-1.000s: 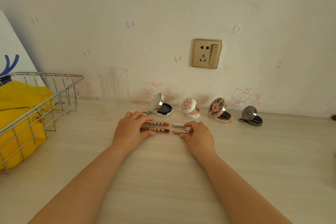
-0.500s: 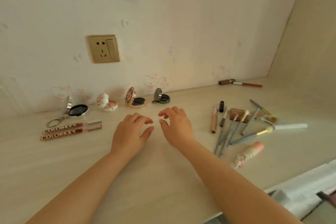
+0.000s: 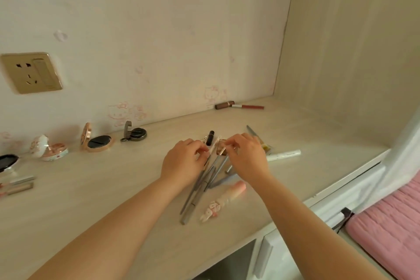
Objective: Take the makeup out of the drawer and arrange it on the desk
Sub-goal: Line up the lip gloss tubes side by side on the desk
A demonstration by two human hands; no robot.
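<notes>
Hands work over the loose pile of grey pencils [image 3: 204, 186] on the desk [image 3: 95, 207]: left hand [image 3: 184, 163] pinches a pale stick, right hand [image 3: 246, 158] pinches a thin brush. Lifting one could roll neighbours toward the near edge; the pink tube [image 3: 225, 199] lies closest.

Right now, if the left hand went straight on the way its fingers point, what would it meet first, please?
Probably the small black tube just beyond the left hand, though depth is unclear.
</notes>
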